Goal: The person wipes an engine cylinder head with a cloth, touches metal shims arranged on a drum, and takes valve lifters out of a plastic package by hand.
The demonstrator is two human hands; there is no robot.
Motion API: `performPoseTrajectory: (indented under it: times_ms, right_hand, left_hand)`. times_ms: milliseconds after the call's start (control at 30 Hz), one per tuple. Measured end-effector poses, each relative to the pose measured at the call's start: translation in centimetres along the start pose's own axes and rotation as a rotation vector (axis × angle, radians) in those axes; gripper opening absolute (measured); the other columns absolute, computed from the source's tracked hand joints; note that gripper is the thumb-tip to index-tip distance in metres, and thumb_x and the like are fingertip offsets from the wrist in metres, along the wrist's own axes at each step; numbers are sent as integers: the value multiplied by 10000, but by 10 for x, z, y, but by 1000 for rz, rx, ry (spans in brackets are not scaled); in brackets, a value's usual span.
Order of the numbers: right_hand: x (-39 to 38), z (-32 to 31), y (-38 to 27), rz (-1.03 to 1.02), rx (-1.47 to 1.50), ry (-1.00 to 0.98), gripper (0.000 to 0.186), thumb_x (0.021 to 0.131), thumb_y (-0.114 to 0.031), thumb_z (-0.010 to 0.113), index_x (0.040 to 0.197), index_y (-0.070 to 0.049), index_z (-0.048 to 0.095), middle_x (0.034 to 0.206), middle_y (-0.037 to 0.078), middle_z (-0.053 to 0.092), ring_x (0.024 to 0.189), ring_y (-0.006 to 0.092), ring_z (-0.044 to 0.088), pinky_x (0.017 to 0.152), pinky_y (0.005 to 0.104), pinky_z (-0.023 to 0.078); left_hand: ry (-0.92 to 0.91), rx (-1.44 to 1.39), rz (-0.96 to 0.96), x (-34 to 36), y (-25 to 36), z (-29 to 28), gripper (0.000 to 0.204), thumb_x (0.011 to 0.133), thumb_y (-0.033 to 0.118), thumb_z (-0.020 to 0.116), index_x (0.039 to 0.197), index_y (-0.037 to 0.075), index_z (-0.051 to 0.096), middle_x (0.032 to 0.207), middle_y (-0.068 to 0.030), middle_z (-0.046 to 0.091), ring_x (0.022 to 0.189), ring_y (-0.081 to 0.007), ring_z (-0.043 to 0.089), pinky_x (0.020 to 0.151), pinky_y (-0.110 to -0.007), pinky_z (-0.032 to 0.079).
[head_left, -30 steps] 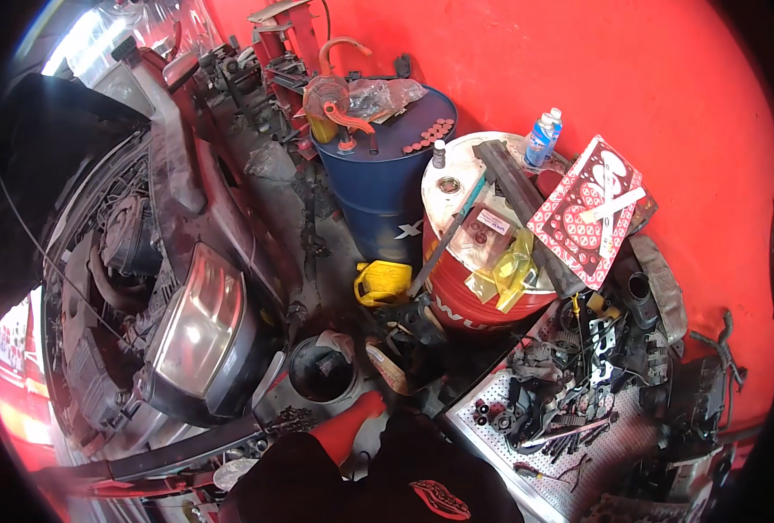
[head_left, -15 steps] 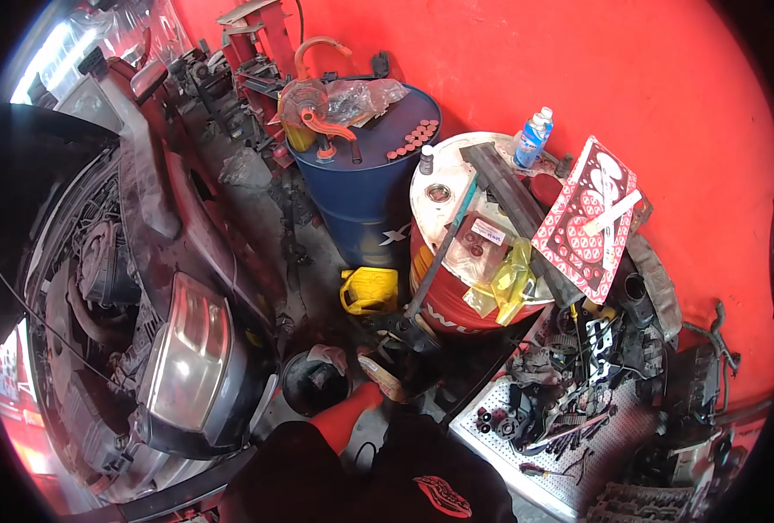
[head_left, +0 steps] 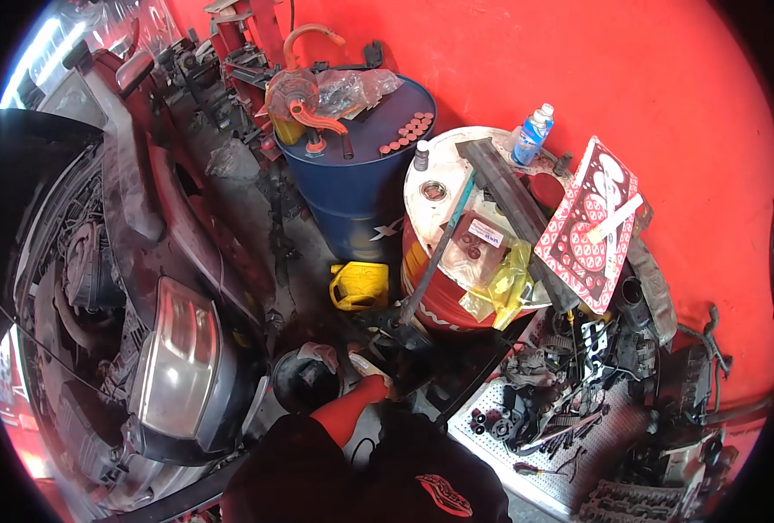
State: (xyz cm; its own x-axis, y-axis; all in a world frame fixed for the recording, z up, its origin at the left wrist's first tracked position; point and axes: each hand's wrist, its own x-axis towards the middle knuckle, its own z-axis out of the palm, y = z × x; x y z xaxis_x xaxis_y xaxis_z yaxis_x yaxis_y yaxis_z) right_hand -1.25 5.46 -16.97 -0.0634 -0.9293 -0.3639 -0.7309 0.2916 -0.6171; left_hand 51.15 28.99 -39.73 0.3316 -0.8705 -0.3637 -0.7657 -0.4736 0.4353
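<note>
My left hand (head_left: 376,376) is at the end of a red sleeve, low on the floor by the foot of the red drum (head_left: 439,305). It lies in shadow beside a black bucket (head_left: 304,383), and I cannot tell what the fingers hold. A yellow canister (head_left: 359,286) stands just beyond it. A long dark bar (head_left: 435,253) leans from the floor near the hand up onto the drum's white top. My right hand is out of sight. My dark-clothed torso (head_left: 387,479) fills the lower edge.
A car's open front with a headlight (head_left: 176,357) takes up the left. A blue drum (head_left: 361,174) carries an orange hand pump. On the red drum lie a water bottle (head_left: 533,135) and a red-and-white gasket sheet (head_left: 589,222). A white perforated tray (head_left: 526,436) with tools sits at the right.
The view has tilted, so the drums and car sit higher and closer. My red-sleeved arm has stretched further toward the foot of the red drum.
</note>
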Motion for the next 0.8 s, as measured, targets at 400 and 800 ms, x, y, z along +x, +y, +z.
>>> performPoseTrajectory:
  times_ms: [400, 800]
  right_hand:
    - [2, 7, 3, 96, 36, -97, 424, 901, -375, 601, 1101, 0, 605, 912, 113, 618, 796, 239, 572, 733, 359, 505]
    - [24, 2, 29, 12, 312, -272, 410, 912, -358, 596, 1058, 25, 615, 826, 96, 624, 699, 220, 579, 672, 337, 517]
  left_hand:
    - [27, -287, -244, -12, -29, 68, 308, 790, 259, 608, 933, 0, 691, 980, -255, 679, 938, -413, 659, 782, -489, 519]
    - [-87, -288, -225, -10, 67, -62, 265, 826, 231, 555, 902, 18, 692, 921, -226, 689, 892, -422, 663, 784, -503, 515]
